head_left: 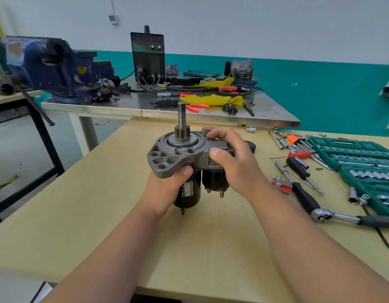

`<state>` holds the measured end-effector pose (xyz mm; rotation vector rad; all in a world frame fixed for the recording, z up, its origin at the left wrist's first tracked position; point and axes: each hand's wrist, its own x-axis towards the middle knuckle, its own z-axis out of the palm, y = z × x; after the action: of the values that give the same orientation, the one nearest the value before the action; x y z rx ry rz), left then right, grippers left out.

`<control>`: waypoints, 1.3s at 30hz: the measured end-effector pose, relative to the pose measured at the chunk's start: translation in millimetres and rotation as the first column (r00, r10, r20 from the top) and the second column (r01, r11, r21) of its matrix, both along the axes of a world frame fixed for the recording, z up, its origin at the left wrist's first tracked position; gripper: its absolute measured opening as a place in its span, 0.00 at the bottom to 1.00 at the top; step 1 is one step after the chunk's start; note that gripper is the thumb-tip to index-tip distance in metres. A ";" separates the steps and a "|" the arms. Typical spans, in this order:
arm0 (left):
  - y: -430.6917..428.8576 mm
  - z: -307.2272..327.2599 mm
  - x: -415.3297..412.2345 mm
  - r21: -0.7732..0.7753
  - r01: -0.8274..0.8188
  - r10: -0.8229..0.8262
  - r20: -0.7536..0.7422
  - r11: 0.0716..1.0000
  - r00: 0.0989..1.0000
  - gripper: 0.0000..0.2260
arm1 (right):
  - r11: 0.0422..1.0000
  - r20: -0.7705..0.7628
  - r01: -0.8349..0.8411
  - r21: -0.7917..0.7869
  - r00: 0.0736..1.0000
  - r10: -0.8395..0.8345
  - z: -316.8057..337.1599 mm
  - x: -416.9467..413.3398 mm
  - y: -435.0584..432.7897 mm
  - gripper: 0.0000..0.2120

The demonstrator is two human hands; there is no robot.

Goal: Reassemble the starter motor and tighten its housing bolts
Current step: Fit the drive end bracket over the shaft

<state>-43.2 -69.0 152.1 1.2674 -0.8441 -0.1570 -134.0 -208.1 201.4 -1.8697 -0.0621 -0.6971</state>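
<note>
The starter motor is held upright above the tan table, its grey cast housing on top and its pinion shaft pointing up. Two black cylinders hang below the housing, with copper terminals at their lower ends. My left hand grips the black motor body from the left, thumb pressed on the housing's lower edge. My right hand wraps over the housing's right side, fingers curled across its top. A ratchet wrench lies on the table to the right.
Screwdrivers and loose sockets lie right of the motor, beside an open green socket set case. Behind stands a steel table with a blue vise, a black welder, yellow rags and red pliers.
</note>
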 end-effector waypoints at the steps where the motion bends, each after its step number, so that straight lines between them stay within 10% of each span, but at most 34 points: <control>1: -0.7 0.6 -1.2 0.008 -0.035 0.035 0.011 0.999 0.999 0.24 | 1.000 0.004 0.003 -0.004 1.000 -0.003 0.6 1.9 0.5 0.14; 7: 5.0 3.6 1.8 0.025 -0.134 0.133 0.032 0.991 0.991 0.23 | 0.997 -0.016 -0.010 -0.071 1.000 0.009 5.5 11.5 4.8 0.10; 15: 13.6 5.5 -3.5 0.015 -0.127 0.128 -0.055 0.992 0.990 0.51 | 0.983 -0.055 -0.140 0.121 0.988 0.148 2.1 16.9 1.2 0.14; 19: 14.4 4.7 0.1 0.022 -0.163 0.164 -0.050 0.986 0.985 0.37 | 0.897 -0.078 -0.101 0.430 0.986 0.149 -8.8 15.0 -19.1 0.21; 24: 11.3 -1.0 3.2 0.049 -0.185 0.185 -0.002 0.982 0.983 0.23 | 0.969 -0.107 -0.076 0.237 0.989 0.103 -20.3 10.6 -30.4 0.18; 28: 19.8 -1.8 8.1 0.033 -0.250 0.246 0.098 0.968 0.964 0.21 | 0.891 -0.151 0.319 0.322 0.947 -0.285 -22.3 11.5 -59.4 0.11; 31: 35.7 -5.1 23.2 0.035 -0.333 0.327 0.115 0.942 0.938 0.24 | 0.873 -0.379 0.487 0.031 0.814 -0.441 -42.2 11.9 -82.7 0.08; 39: 54.6 -10.4 48.3 -0.024 -0.482 0.479 -0.091 0.876 0.873 0.31 | 0.792 -0.413 0.215 -0.571 0.759 -0.504 -50.5 55.3 -54.5 0.11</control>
<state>5.1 -14.4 141.7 1.3805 -0.4361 0.2089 -78.8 -262.7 150.8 -2.5658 0.5827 -0.3895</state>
